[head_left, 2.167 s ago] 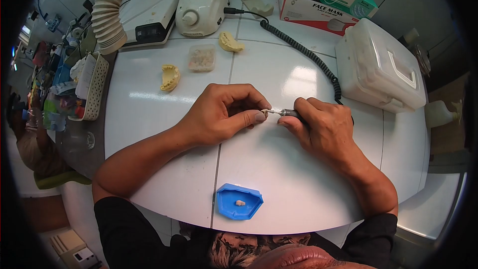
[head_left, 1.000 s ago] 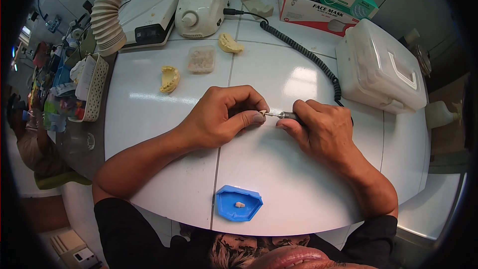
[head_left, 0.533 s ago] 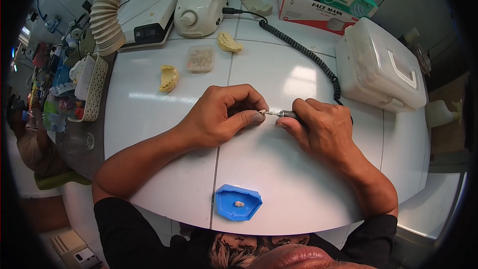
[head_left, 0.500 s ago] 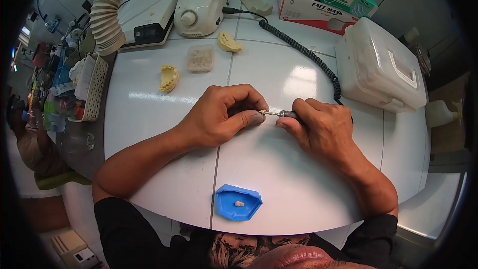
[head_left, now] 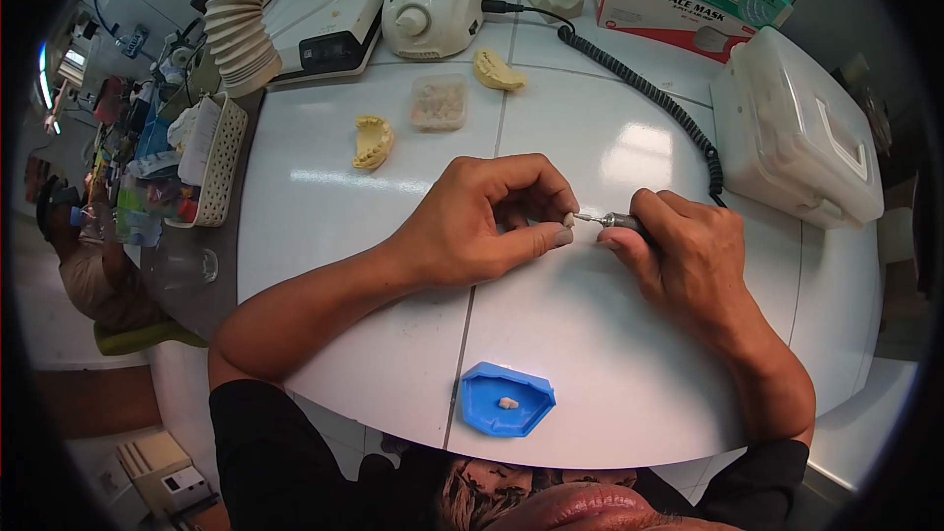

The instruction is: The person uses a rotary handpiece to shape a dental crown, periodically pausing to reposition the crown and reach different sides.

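Between the thumb and fingertips of my left hand (head_left: 501,221) is a small pale dental crown (head_left: 569,220). My right hand (head_left: 683,241) is closed around a dental handpiece (head_left: 621,222), its thin bur pointing left and meeting the crown or lying right beside it. From the handpiece's control unit (head_left: 433,5) a black coiled cord (head_left: 644,79) runs across the table toward my right hand. Nearer to me, a blue tray (head_left: 479,413) holds small tooth-coloured pieces (head_left: 508,403). Beyond my left hand lie two yellowish dental casts, one curved (head_left: 373,143) and one on its side (head_left: 499,71).
A small clear box (head_left: 439,103) sits near the casts. At the back left stands a dust extractor with a ribbed hose (head_left: 239,25). Face mask boxes (head_left: 678,5) and a white plastic case (head_left: 796,128) occupy the right. Another person (head_left: 103,265) sits at far left beside a basket (head_left: 224,162).
The whole view has shifted, so the table and both hands appear farther right. Both hands keep their holds, and the crown looks slightly turned against the bur.
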Tool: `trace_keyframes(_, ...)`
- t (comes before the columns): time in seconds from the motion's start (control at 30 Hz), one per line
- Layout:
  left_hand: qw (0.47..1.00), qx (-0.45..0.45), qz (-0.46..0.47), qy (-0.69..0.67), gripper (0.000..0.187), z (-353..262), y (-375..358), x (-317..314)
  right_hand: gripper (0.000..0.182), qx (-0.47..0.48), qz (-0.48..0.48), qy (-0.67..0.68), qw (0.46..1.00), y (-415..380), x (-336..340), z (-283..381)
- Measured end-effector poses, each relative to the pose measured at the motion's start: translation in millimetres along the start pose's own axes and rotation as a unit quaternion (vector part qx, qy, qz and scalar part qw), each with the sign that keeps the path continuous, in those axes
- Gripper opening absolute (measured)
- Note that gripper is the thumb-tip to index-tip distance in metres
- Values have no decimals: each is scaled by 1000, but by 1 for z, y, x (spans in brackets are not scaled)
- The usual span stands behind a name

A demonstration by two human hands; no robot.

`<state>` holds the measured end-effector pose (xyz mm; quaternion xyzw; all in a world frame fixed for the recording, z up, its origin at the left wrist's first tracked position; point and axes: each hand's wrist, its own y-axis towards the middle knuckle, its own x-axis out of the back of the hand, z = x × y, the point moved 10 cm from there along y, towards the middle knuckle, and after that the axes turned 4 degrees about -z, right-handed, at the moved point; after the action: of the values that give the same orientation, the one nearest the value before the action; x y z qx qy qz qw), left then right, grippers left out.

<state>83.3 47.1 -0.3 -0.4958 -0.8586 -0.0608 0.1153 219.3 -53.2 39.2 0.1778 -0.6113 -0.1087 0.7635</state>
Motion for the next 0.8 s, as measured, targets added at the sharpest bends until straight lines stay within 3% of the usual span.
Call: trace_keyframes(0.8, 999, 22, -28, 7, 21, 2, 2, 3, 52, -2, 3, -27, 1000, 1, 0, 2)
